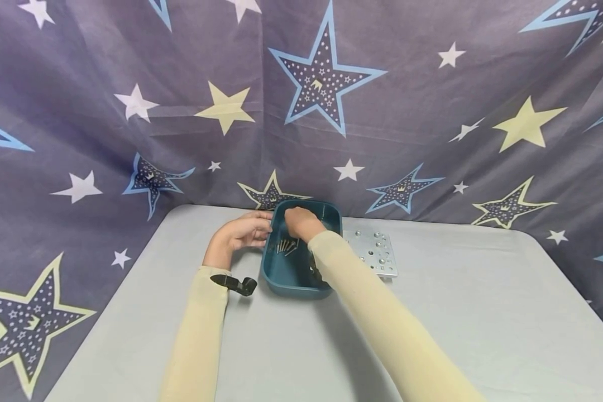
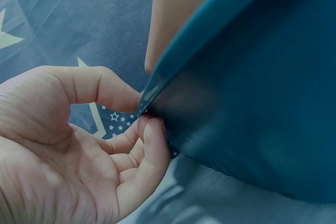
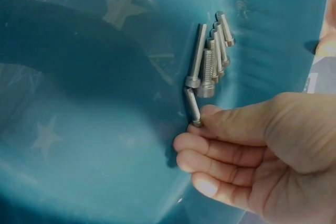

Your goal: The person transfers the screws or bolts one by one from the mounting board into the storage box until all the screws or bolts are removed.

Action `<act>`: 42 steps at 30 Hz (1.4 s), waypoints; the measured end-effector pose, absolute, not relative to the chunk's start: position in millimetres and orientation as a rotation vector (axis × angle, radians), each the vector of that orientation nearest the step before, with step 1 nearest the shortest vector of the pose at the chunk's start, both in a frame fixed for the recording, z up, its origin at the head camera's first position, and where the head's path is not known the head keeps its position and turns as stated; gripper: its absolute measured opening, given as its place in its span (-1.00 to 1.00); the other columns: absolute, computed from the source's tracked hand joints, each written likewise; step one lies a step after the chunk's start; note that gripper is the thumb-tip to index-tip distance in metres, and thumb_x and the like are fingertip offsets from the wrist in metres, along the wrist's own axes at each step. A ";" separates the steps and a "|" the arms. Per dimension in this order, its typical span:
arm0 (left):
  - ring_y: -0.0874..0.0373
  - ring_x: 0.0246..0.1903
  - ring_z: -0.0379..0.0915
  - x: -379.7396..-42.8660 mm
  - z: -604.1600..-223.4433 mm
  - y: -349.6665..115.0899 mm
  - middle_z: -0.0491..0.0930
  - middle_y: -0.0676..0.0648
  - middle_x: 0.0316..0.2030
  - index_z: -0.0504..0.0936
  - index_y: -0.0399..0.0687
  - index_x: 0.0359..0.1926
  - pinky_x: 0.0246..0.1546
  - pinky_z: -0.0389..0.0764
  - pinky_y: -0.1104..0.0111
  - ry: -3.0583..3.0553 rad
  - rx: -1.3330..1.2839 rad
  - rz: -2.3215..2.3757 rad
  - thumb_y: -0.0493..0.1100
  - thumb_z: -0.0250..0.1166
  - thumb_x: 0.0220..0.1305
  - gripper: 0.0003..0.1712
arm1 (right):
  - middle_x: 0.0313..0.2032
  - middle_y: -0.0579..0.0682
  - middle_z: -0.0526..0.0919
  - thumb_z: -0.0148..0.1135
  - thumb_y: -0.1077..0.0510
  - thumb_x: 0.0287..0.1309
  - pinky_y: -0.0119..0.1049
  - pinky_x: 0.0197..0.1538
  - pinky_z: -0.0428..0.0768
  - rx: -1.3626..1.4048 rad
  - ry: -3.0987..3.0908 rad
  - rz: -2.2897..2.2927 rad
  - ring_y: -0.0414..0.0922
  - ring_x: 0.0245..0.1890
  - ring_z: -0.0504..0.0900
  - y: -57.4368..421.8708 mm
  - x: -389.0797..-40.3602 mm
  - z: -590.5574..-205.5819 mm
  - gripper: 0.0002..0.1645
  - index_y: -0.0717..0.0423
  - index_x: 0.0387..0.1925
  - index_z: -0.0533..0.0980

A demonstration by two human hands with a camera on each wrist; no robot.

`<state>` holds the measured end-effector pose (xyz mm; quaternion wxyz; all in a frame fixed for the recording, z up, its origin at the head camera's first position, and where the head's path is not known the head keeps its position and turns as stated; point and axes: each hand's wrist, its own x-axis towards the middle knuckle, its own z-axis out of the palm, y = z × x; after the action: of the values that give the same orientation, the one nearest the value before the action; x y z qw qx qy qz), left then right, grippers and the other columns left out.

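A teal plastic bin (image 1: pixel 301 291) stands on the table, holding several metal socket-head screws (image 1: pixel 285 245). At the bin's left side my left hand (image 1: pixel 248 229) pinches the rim between thumb and fingertips, as the left wrist view shows with the bin wall (image 2: pixel 252 103). My right hand (image 1: pixel 301 222) reaches down inside the bin. Seen in the right wrist view, its thumb and index finger pinch a small screw (image 3: pixel 192 104) by the head end. Just beyond the fingertips, longer screws (image 3: pixel 206 74) lie side by side on the bin floor.
A silver metal plate (image 1: pixel 377 251) with bolts and holes lies right of the bin, partly hidden by the right forearm. A star-patterned curtain (image 1: pixel 402 151) hangs behind the grey-white table (image 1: pixel 482 296). A black camera mount (image 1: pixel 236 285) is strapped to the left wrist.
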<state>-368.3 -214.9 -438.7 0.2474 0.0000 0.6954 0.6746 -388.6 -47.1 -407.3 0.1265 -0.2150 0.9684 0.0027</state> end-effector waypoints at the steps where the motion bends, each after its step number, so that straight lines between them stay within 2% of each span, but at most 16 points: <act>1: 0.34 -0.46 0.52 -368.3 -438.9 -215.1 0.60 0.13 -0.39 0.16 -0.34 0.45 -0.28 0.60 0.42 1.899 -0.003 1.839 -0.35 0.07 0.30 -0.30 | -0.03 0.12 0.73 0.11 0.30 0.40 -0.19 -0.01 0.66 -0.627 2.820 0.004 -0.08 -0.25 0.55 -46.9 -388.5 -407.2 -0.68 0.20 0.09 0.63; 11: 0.31 -0.44 0.52 -367.1 -440.6 -215.7 0.60 0.10 -0.36 0.18 -0.34 0.44 -0.26 0.60 0.39 1.907 -0.025 1.840 -0.36 0.08 0.24 -0.28 | -0.04 0.13 0.72 0.14 0.32 0.37 -0.22 -0.11 0.60 -0.617 2.821 0.013 -0.08 -0.27 0.52 -45.9 -386.6 -408.7 -0.72 0.21 0.04 0.63; 19: 0.31 -0.44 0.52 -365.9 -441.3 -214.7 0.59 0.10 -0.36 0.20 -0.31 0.43 -0.26 0.59 0.39 1.918 -0.031 1.835 -0.35 0.09 0.25 -0.29 | -0.24 0.09 0.68 0.13 0.35 0.33 -0.25 -0.25 0.54 -0.628 2.786 -0.025 -0.08 -0.35 0.52 -43.6 -380.9 -403.1 -0.78 0.23 -0.09 0.65; 27: 0.32 -0.45 0.51 -364.6 -438.4 -215.1 0.60 0.12 -0.39 0.17 -0.34 0.44 -0.28 0.59 0.41 1.910 -0.033 1.831 -0.35 0.07 0.28 -0.30 | -0.33 0.03 0.58 0.23 0.40 0.21 -0.30 -0.33 0.48 -0.623 2.716 0.021 -0.10 -0.40 0.49 -44.9 -375.7 -395.9 -0.77 0.22 -0.11 0.65; 34: 0.30 -0.43 0.51 -364.5 -438.3 -214.4 0.59 0.10 -0.36 0.19 -0.32 0.44 -0.24 0.59 0.38 1.917 -0.038 1.835 -0.35 0.10 0.24 -0.28 | -0.43 0.01 0.56 0.24 0.38 0.17 -0.35 -0.49 0.43 -0.623 2.653 0.093 -0.14 -0.54 0.48 -39.5 -380.6 -388.8 -0.79 0.19 -0.15 0.62; 37: 0.30 -0.43 0.49 -365.4 -438.3 -214.2 0.56 0.10 -0.34 0.18 -0.32 0.44 -0.23 0.57 0.38 1.923 -0.034 1.835 -0.34 0.10 0.23 -0.27 | -0.46 -0.02 0.54 0.24 0.36 0.17 -0.36 -0.49 0.42 -0.660 2.641 0.128 -0.17 -0.55 0.47 -34.9 -382.2 -382.6 -0.79 0.18 -0.14 0.61; 39: 0.31 -0.43 0.49 -366.3 -438.4 -214.0 0.55 0.10 -0.33 0.17 -0.32 0.44 -0.23 0.57 0.38 1.923 -0.032 1.838 -0.35 0.09 0.23 -0.27 | -0.48 -0.05 0.51 0.24 0.35 0.16 -0.36 -0.47 0.41 -0.715 2.642 0.150 -0.17 -0.53 0.44 -31.3 -382.4 -377.4 -0.82 0.16 -0.19 0.59; 42: 0.31 -0.44 0.49 -367.3 -438.5 -214.0 0.56 0.10 -0.34 0.16 -0.33 0.45 -0.25 0.58 0.38 1.917 -0.028 1.844 -0.35 0.09 0.25 -0.27 | -0.53 -0.11 0.45 0.26 0.31 0.16 -0.36 -0.43 0.39 -0.835 2.632 0.173 -0.19 -0.52 0.39 -24.7 -381.0 -367.1 -0.93 0.10 -0.37 0.54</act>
<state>-367.3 -214.0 -438.5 0.2384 -0.0102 0.7000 0.6731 -381.0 -24.7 -367.1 0.1864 -0.2964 0.9347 0.0614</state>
